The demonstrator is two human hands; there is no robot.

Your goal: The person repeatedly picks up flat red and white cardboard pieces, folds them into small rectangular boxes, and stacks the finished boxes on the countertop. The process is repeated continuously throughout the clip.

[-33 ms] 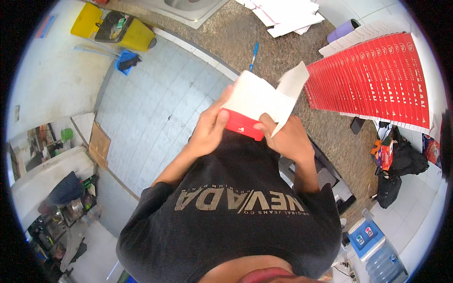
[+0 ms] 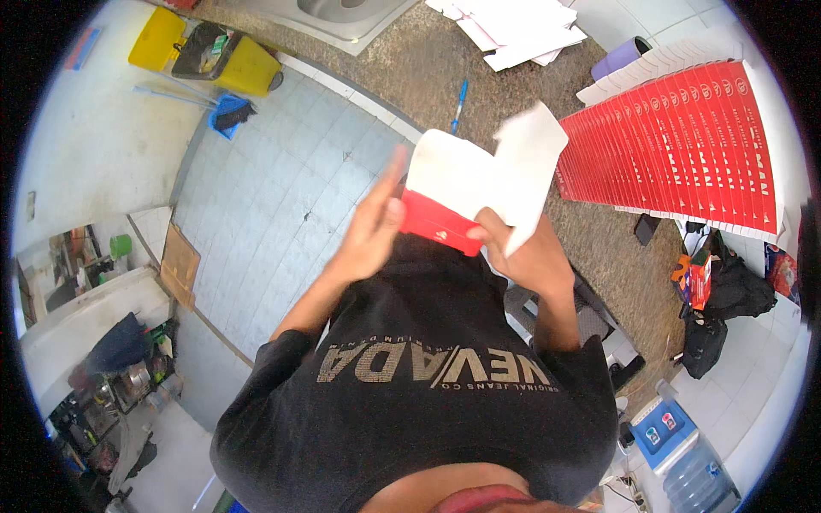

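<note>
A partly folded cardboard box point(image 2: 445, 224), red outside and white inside, is in front of my chest with its white flaps standing up. My right hand point(image 2: 534, 256) grips its right end, thumb on the red front panel and the other fingers mostly hidden behind a raised flap. Beside the box's left end, my left hand point(image 2: 372, 227) has its fingers stretched out and somewhat blurred; it holds nothing. Whether its thumb still touches the box edge I cannot tell.
On the stone counter point(image 2: 410, 81) lie a blue pen point(image 2: 460, 104), white cardboard sheets point(image 2: 522, 30) and a long fanned row of red cardboard blanks point(image 2: 676, 141). A purple cup point(image 2: 620, 56) stands behind them. A phone point(image 2: 646, 227) lies near the row. A yellow bin point(image 2: 248, 64) stands far left.
My left hand has loosened from the box's left end and its fingers have straightened. The right-hand white flap has swung further open, while my right hand keeps its grip.
</note>
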